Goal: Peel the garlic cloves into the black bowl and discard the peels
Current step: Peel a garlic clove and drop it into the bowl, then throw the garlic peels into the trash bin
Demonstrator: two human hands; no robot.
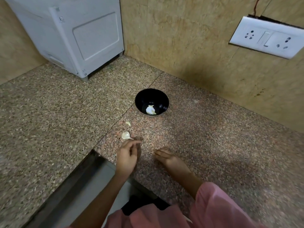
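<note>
left hand (126, 157) fingertips blurred beside garlic clove (125, 135); contact unclear.

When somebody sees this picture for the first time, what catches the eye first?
The black bowl stands out mid-counter near the wall, with white garlic inside. In front of it two garlic cloves lie on the speckled countertop, just beyond the left hand; the right hand rests alongside.

counter (205, 145) open right of black bowl (151, 101); two garlic cloves (125, 135) sit in the lane before it, wall (189, 51) close behind
</note>
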